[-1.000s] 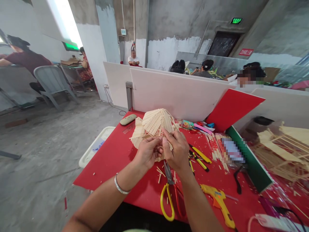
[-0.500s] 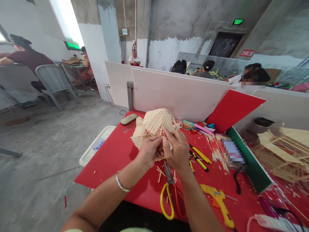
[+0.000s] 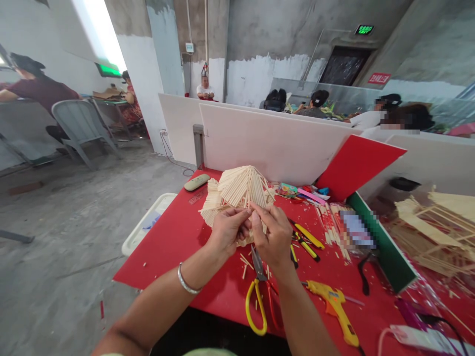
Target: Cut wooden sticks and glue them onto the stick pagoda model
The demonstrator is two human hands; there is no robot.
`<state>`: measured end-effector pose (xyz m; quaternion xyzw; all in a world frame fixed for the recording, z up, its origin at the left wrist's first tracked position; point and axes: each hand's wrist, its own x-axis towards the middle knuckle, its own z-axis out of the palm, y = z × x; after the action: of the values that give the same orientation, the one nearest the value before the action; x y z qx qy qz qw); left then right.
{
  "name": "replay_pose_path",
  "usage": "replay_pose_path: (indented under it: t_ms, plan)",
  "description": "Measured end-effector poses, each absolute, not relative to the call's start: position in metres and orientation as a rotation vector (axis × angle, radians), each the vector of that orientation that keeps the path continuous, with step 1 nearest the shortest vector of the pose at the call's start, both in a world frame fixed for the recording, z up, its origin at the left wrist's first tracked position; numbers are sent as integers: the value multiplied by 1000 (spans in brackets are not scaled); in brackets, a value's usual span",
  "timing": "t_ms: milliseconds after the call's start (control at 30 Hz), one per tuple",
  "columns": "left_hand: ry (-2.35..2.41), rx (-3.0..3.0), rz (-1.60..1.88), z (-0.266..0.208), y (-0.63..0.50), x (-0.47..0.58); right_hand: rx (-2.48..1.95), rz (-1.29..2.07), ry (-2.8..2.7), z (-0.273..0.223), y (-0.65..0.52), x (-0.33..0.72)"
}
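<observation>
Stick model [image 3: 241,185], pale and peaked, standing on red tabletop [image 3: 163,252] just beyond both hands. Left hand [image 3: 230,231]: thumb and forefinger pressed together, any piece between them indiscernible; right hand [image 3: 273,235]: forefinger extended toward model, grip uncertain. Scissors [image 3: 256,296] lying below, yellow glue gun [image 3: 336,304] to the right.

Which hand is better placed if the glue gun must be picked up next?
Probably the right hand: the glue gun lies on the table just outside the right forearm, while the left hand would likely need to cross that arm.
</observation>
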<state>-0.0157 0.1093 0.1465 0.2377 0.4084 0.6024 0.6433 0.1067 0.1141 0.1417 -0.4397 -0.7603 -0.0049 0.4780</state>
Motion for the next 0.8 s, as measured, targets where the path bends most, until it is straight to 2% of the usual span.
replay_pose_path:
  t_ms: [267,567,800]
  plan:
    - [964,555,1358,146,110,-16,-1160,214,-1636,128,109,110]
    - [986,560,1344,150,110,-15,-1008,-101,-1876,157,138,120]
    - [1016,522,1349,151,112,-11,-988,79,-1956,172,161,118]
